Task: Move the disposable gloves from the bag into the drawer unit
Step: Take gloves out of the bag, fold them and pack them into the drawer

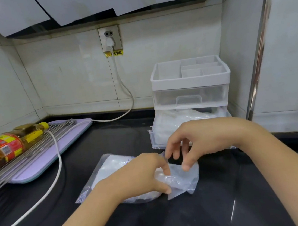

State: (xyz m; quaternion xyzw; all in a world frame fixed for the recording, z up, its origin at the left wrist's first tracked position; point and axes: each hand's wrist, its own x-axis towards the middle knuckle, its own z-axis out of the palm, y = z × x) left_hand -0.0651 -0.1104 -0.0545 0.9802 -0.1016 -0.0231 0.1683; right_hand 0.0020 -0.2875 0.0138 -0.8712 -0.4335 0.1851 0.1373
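Note:
A clear plastic bag (106,170) of white disposable gloves lies on the black counter in front of me. My left hand (141,174) grips the bag near its open right end. My right hand (199,140) hovers over that opening with thumb and fingers curled, its thumb touching the bag's loose mouth (184,181). Behind my right hand stands the white drawer unit (190,82). Its lower drawer (156,137) is pulled out and holds white gloves (173,121). Its upper drawer (189,97) is closed.
A lilac cutting board (70,139) at the left carries metal skewers and a lying oil bottle (6,146). A white power cable (57,159) runs from the wall socket (109,38) across the counter. A wall stands close to the right of the drawer unit.

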